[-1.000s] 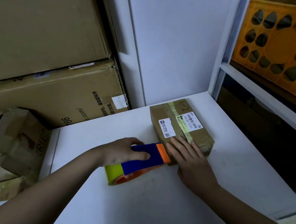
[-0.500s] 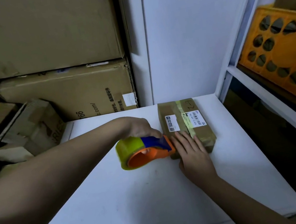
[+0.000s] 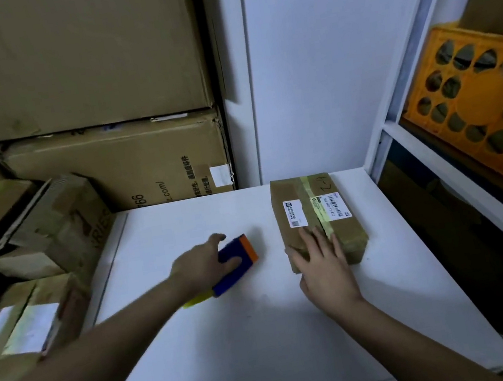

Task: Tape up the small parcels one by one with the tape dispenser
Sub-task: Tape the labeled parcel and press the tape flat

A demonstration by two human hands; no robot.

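Cardboard parcel (image 3: 317,219) under flat right hand (image 3: 323,264); left hand (image 3: 202,265) grips dispenser (image 3: 235,263). Parcel may slide if pressure eases.

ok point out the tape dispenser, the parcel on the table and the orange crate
tape dispenser (image 3: 238,260): head view, on its blue body
parcel (image 3: 289,190): head view, on its bare brown top
orange crate (image 3: 479,95): head view, on its perforated side
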